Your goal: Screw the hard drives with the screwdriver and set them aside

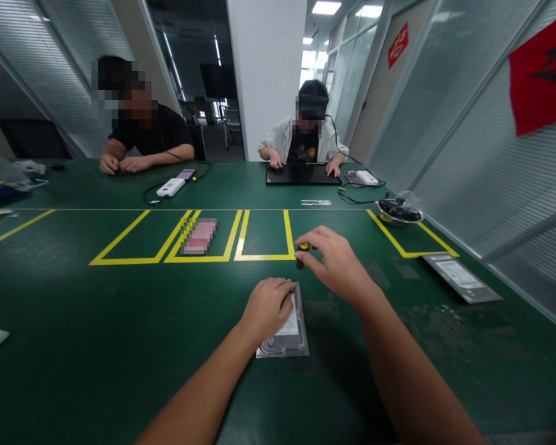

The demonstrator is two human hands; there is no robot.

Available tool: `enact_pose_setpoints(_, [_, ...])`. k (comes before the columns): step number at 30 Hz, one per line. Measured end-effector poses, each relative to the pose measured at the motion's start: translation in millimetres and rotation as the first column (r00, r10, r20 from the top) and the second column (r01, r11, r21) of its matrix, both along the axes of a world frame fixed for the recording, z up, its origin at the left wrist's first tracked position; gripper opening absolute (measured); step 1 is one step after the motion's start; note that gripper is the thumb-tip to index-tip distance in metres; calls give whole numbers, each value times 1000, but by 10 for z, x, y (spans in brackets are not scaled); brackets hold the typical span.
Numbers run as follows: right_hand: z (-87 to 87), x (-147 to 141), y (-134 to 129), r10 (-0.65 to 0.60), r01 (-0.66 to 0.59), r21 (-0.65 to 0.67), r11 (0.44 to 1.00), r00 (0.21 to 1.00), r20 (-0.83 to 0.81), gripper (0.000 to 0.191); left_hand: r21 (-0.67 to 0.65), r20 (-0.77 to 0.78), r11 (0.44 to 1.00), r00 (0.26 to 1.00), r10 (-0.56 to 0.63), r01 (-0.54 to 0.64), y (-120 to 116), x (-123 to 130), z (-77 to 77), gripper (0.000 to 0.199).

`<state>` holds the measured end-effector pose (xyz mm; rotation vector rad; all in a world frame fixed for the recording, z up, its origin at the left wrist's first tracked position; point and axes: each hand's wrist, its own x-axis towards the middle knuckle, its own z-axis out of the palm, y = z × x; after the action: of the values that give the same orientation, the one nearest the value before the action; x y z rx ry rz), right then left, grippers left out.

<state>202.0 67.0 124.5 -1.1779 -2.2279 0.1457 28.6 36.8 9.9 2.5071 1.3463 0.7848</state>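
A silver hard drive (298, 339) with a white label lies flat on the green table (189, 346). Over its left and upper part rests my left hand (269, 307), fingers together on the drive, hiding much of it. My right hand (331, 262) pinches a small screwdriver (300, 262) with a yellow and dark handle between thumb and fingers. The screwdriver stands roughly upright above the drive's far right corner; whether its thin tip touches the drive is too small to tell.
Another drive (461, 275) lies at the right, near a metal bowl (400, 217) of dark parts. Yellow tape outlines (264, 257) mark the table, with a pinkish blurred item (201, 236) in one. Two people sit opposite, one touching a black panel (303, 175).
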Motion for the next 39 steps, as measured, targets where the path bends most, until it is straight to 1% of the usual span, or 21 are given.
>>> enact_pose_setpoints(2, [-6, 1, 5, -5, 5, 9, 1000, 1000, 17, 14, 1, -1, 1000, 1000, 0, 0, 2, 0, -1, 32])
enact_pose_setpoints(6, [-38, 16, 24, -22, 21, 57, 998, 1000, 15, 23, 3, 2, 1000, 1000, 0, 0, 2, 1, -9, 32])
enact_pose_setpoints(10, [-42, 13, 21, 0, 1, 35, 999, 1000, -5, 20, 9, 1, 1000, 1000, 4, -4, -1, 0, -6, 32])
enact_pose_setpoints(14, [-26, 1, 11, -12, 12, 15, 1000, 1000, 3, 16, 4, 1, 1000, 1000, 1, -1, 1, -4, -2, 33])
enact_pose_setpoints(19, [-37, 17, 20, -4, 4, 51, 999, 1000, 13, 24, -1, 0, 1000, 1000, 1, -1, -2, -5, -2, 32])
enact_pose_setpoints(26, [-37, -3, 17, -12, 12, 5, 1000, 1000, 10, 19, 2, -5, 1000, 1000, 3, -3, -3, -3, -5, 32])
enact_pose_setpoints(31, [-45, -5, 16, -14, 12, 60, 998, 999, 33, 26, 7, -1, 1000, 1000, 7, -7, 0, -4, -16, 31])
enact_pose_setpoints(33, [-55, -6, 20, -19, 17, 72, 997, 999, 29, 25, 6, -3, 1000, 1000, 4, -4, 0, -3, -15, 31])
enact_pose_setpoints(39, [-37, -18, 11, -24, 23, 30, 999, 1000, 19, 18, 3, -7, 1000, 1000, -1, 1, 1, -1, -1, 31])
